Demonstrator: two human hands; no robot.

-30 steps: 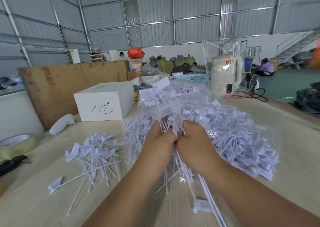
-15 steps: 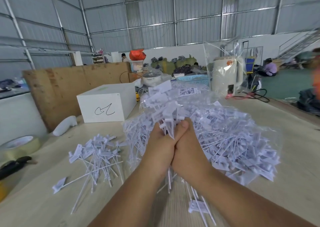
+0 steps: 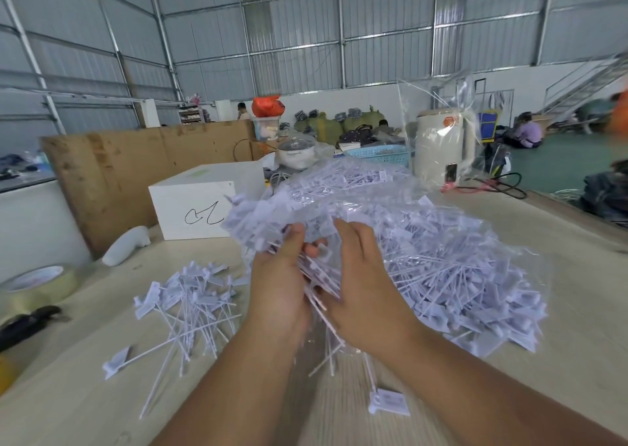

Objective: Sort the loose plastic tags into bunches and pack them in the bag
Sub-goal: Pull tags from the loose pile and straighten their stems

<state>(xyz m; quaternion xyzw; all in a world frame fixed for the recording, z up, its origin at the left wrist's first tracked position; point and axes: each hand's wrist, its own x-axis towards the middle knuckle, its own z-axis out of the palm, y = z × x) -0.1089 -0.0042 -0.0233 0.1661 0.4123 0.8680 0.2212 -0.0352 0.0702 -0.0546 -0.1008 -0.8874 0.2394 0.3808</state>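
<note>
Over the counter, at the mouth of the bag, both hands now parting where 0.5 s ago they were pressed together, thumbs meeting over a bunch of tags. Left hand still gripping that bunch, thumb raised along the heads, fingertips curling round the far side. Right hand loosening: grip released, fingers fairly straight and reaching forward beside the bunch, touching the film or the tags, exact contact not clear through the blur. Stems of the bunch hanging down between the wrists, pointing toward the counter.

Judging from this, squaring-up of the bunch looking finished, with feeding into the bag as the step in hand; bunch sitting right at the heap, not yet clearly inside.

Bag lying clear and crumpled on the counter, already heaped with tags. Loose tags waiting left of the left forearm, well apart from the bag, so more sorting ahead. 1 stray tag lying near the front edge, between the forearms. White box standing behind the loose pile.
</note>
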